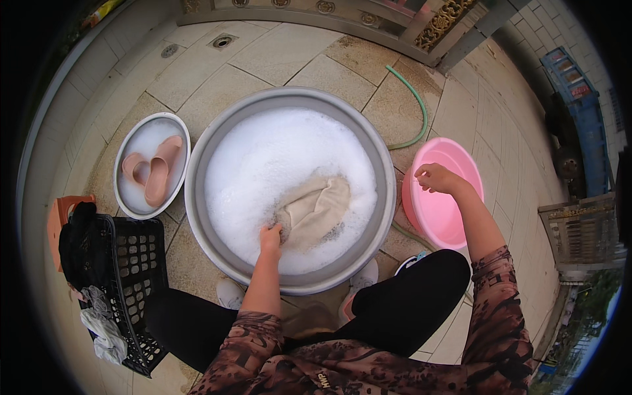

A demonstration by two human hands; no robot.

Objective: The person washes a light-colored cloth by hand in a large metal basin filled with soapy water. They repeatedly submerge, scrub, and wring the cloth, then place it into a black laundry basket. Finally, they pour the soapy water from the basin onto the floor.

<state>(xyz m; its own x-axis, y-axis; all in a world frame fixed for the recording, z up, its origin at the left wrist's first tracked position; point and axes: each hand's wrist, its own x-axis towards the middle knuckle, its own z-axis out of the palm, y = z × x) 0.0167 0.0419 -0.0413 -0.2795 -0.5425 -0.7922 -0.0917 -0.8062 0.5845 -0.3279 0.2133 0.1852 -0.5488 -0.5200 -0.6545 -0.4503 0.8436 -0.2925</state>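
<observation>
A wide grey metal basin (pixel 387 197) stands before me, filled with white foam (pixel 256 158). Beige cloth (pixel 323 212) lies in the foam, wet and folded, its lower part sunk from sight. My left hand (pixel 270 239) is at the cloth's left edge, fingers closed on it and partly hidden by suds. Over the pink plastic basin (pixel 444 217) on the right hovers my right hand (pixel 435 178), its fingers loosely curled and slightly apart. I see nothing held in it. The pink basin is tilted in view, and its visible inside shows only pink plastic.
Left of the big basin, a smaller metal basin (pixel 117 175) holds suds and pink slippers (pixel 160 173). A black plastic basket (pixel 140 266) with clothes over its side stands near my left knee. A green hose (pixel 423 108) curves across the tiles. A metal gate (pixel 306 12) closes off the far side.
</observation>
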